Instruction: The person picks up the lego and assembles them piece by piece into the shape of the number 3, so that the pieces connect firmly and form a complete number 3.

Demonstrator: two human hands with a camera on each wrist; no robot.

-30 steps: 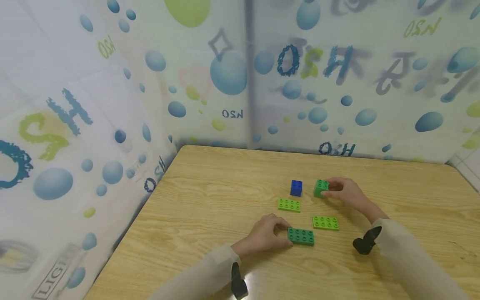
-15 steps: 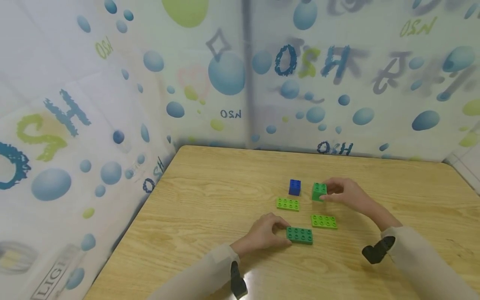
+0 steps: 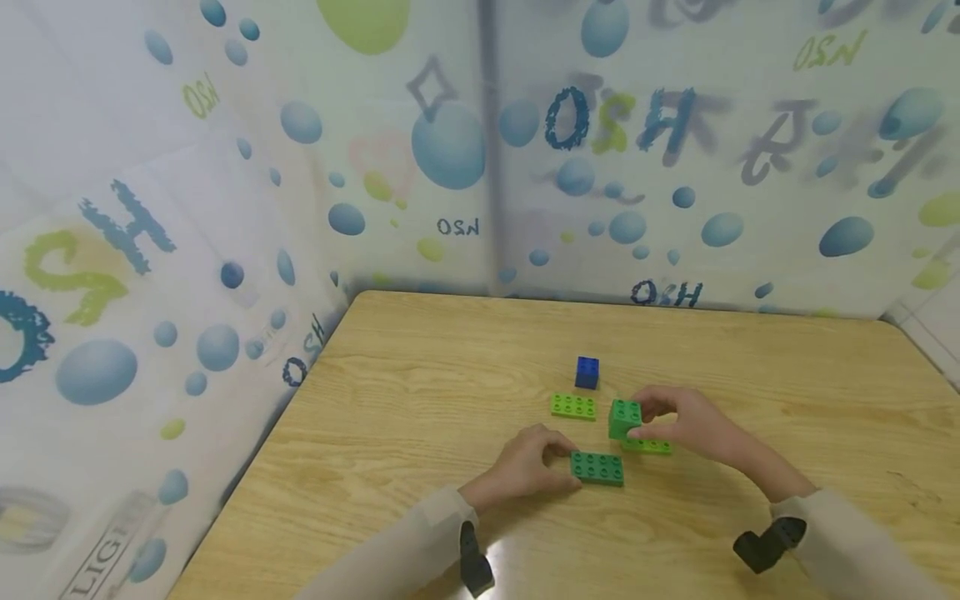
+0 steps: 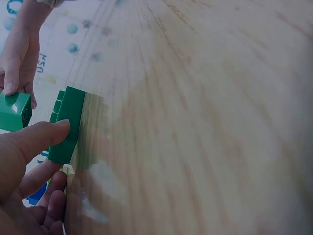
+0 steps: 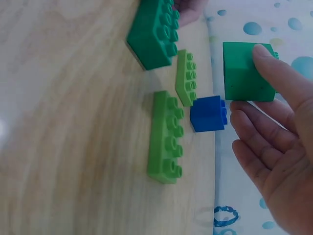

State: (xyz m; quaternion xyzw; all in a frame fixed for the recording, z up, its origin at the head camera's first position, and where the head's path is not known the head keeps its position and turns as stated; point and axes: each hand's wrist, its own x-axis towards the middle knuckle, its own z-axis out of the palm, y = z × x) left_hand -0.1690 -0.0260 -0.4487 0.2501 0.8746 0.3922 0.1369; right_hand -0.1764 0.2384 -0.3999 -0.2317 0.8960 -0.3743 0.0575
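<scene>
A square bright green plastic brick with four studs (image 3: 625, 419) is held clear of the wooden table (image 3: 420, 358) by the right hand (image 3: 686, 425), pinched by its right end between thumb and fingers, the other fingers loosely bent. From the head view, part of the right-hand lime green eight-stud plastic plate (image 3: 652, 448) is hidden behind it. At the near side, the left end of a rectangular dark green eight-stud plastic brick (image 3: 597, 468), apparently resting on the table, is pinched by the thumb and fingers of the left hand (image 3: 521, 467). Farther off lie a second lime green plate (image 3: 573, 407) and a small blue four-stud plastic brick (image 3: 587, 372). Both gripped bricks should be light, stiff and hardly fragile; their smooth walls, a little slippery, are best pinched on opposite sides, with the studs left uncovered.
</scene>
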